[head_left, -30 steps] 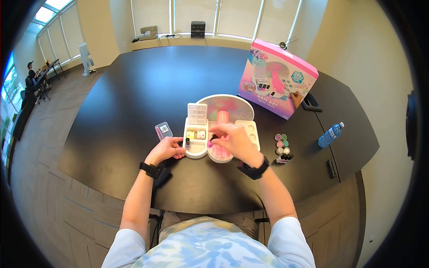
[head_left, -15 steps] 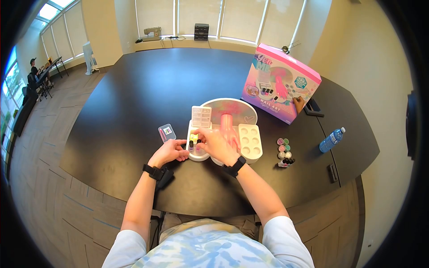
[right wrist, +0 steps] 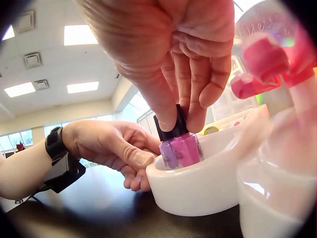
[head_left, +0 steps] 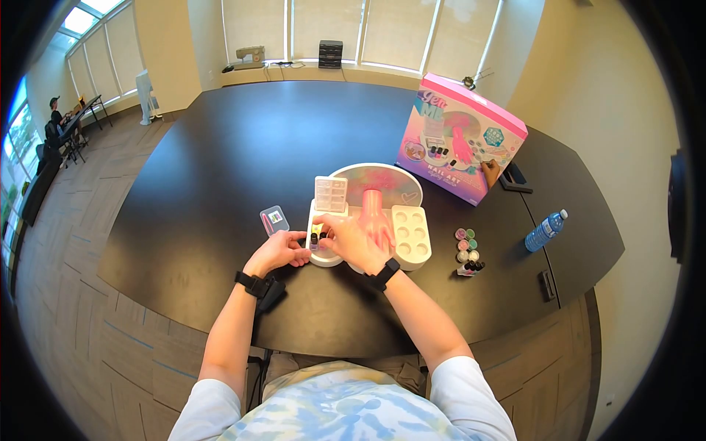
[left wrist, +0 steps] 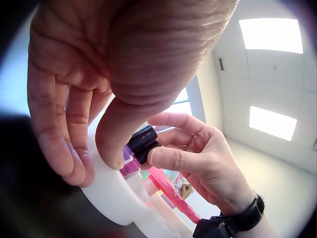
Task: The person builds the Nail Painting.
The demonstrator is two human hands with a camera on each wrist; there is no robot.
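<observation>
The right hand (head_left: 349, 241) has moved from above the pink model hand (head_left: 374, 209) to its eight o'clock, pinching the black cap of a magenta nail-polish bottle (right wrist: 188, 150) inside the white tray (right wrist: 198, 194), just beside a purple bottle (right wrist: 168, 154); seemingly the pair is being gathered. The left hand (head_left: 276, 251) lies loose, thumb at the rim. From the tray, across the dark table (head_left: 220, 169): nail-art box (head_left: 460, 136), two o'clock; water bottle (head_left: 546, 231), three; sewing machine (head_left: 251, 55) by the windows, eleven.

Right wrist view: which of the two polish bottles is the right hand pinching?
The pink bottle: the right hand pinches its black cap. The purple bottle beside it sits nearer the left hand.
</observation>
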